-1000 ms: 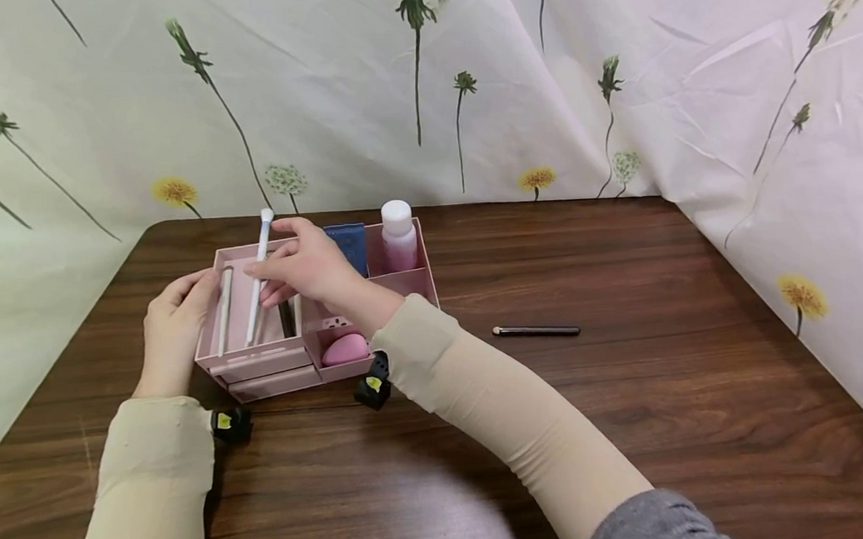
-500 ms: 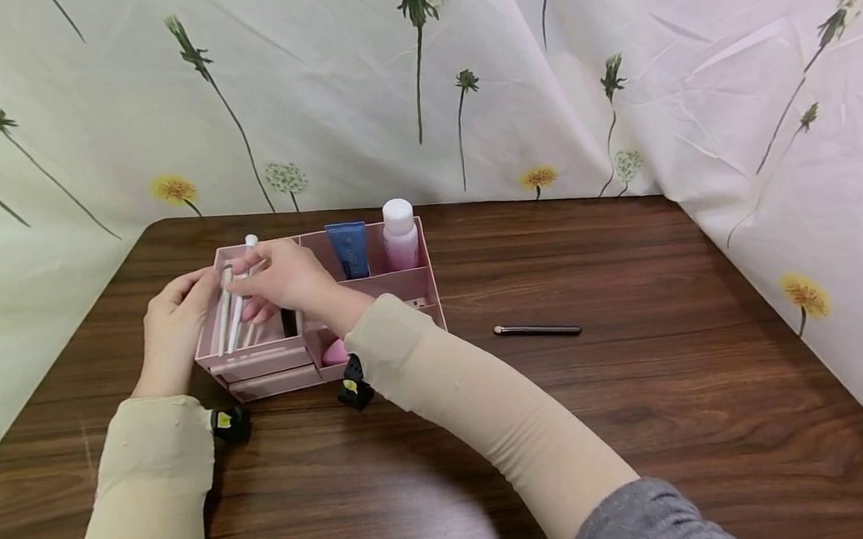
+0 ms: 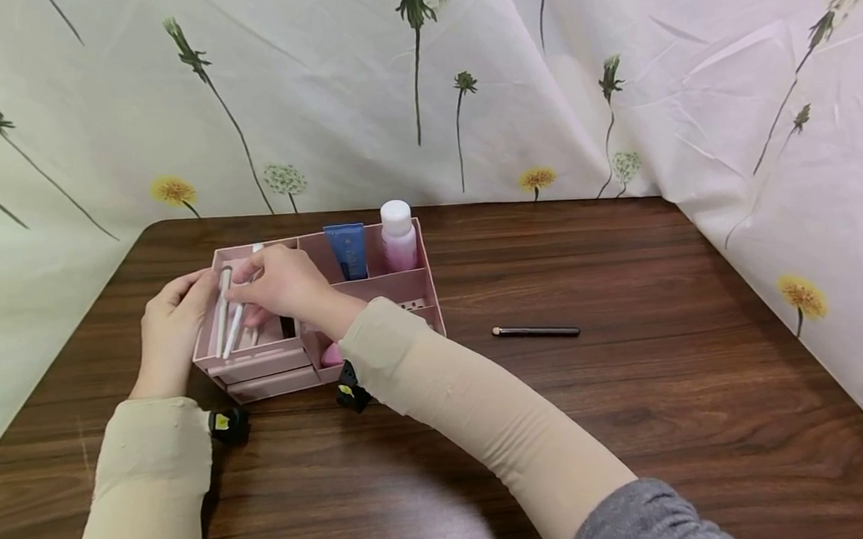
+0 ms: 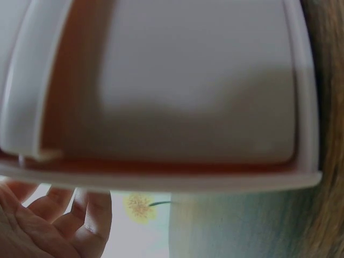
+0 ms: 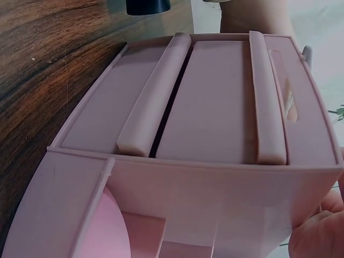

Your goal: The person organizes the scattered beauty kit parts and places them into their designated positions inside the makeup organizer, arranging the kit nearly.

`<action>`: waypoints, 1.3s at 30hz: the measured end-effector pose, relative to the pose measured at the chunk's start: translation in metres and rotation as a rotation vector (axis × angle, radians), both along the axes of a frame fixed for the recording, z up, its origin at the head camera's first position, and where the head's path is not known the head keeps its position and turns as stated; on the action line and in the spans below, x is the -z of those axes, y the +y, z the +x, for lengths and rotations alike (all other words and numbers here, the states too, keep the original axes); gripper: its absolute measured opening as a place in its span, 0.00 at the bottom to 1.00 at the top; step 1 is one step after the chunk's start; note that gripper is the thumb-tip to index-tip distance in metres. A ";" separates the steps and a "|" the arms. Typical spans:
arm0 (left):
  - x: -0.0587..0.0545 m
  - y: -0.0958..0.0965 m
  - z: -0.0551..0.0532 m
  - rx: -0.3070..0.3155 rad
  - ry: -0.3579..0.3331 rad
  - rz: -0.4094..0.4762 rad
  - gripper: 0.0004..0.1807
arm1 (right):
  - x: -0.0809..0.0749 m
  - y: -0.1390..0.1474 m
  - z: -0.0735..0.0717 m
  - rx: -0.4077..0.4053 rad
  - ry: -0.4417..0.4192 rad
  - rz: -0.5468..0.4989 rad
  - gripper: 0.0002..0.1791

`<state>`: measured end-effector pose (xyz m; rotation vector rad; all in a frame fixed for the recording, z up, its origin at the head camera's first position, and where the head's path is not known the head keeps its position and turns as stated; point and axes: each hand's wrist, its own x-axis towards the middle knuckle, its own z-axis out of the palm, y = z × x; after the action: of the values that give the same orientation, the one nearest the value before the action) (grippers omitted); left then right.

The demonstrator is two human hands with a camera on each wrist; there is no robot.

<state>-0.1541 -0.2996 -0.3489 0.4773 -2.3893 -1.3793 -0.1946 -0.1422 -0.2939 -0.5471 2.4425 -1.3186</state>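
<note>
A pink makeup organizer (image 3: 268,363) stands on the table at left of centre. My left hand (image 3: 172,325) rests against its left side wall, fingertips at the rim; in the left wrist view its fingers (image 4: 88,220) show beyond the organizer's edge. My right hand (image 3: 289,279) is over the front left compartment and pinches a white makeup brush (image 3: 234,329), which lies slanted with its lower end inside. Beside it leans a pale brush (image 3: 222,313). A dark item (image 3: 288,326) stands in the same compartment, partly covered by the right hand.
A blue tube (image 3: 348,252) and a white-capped pink bottle (image 3: 398,238) stand in the organizer's back compartments. A pink sponge (image 3: 330,356) sits in front, mostly behind the right wrist. A dark-handled brush (image 3: 537,331) lies on the table to the right. A flowered curtain (image 3: 359,99) hangs behind.
My right hand has moved left and lowered the white brush deeper into the compartment, close to the pale brush. The left hand stays at the organizer's side.
</note>
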 end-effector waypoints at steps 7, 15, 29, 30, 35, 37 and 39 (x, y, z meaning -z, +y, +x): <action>0.000 -0.001 0.000 -0.001 0.001 -0.020 0.34 | 0.003 0.000 -0.001 -0.003 0.023 0.005 0.08; 0.001 -0.002 0.000 -0.015 0.005 -0.010 0.33 | 0.006 0.005 0.000 -0.034 -0.059 -0.230 0.10; 0.001 0.000 0.001 -0.003 0.013 0.014 0.33 | 0.007 0.032 0.008 -0.139 -0.167 -0.529 0.15; 0.002 0.000 0.001 -0.003 0.014 0.012 0.33 | 0.007 0.034 0.010 -0.142 -0.168 -0.534 0.14; 0.002 0.001 0.001 -0.003 0.019 0.007 0.33 | 0.005 0.050 0.021 -0.172 -0.179 -0.564 0.11; 0.002 0.000 0.001 -0.005 0.024 0.011 0.33 | 0.004 0.056 0.025 -0.183 -0.182 -0.576 0.10; 0.002 0.000 0.001 -0.011 0.027 0.015 0.33 | 0.003 0.061 0.029 -0.192 -0.187 -0.586 0.10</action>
<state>-0.1531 -0.2996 -0.3512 0.4715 -2.3530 -1.3916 -0.1653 -0.0809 -0.2969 -0.7327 1.7865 -1.9008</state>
